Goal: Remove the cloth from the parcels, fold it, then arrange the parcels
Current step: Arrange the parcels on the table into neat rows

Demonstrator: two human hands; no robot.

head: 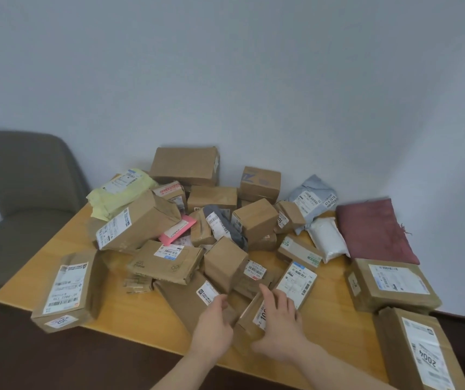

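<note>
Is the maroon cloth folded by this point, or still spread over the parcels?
Folded. The maroon cloth lies as a compact rectangle on the table at the far right, beside the parcels and covering none of them.

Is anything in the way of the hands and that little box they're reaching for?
No. The left hand and right hand are already at the small cardboard box at the near table edge, one on each side. Nothing visible lies between them and it.
</note>
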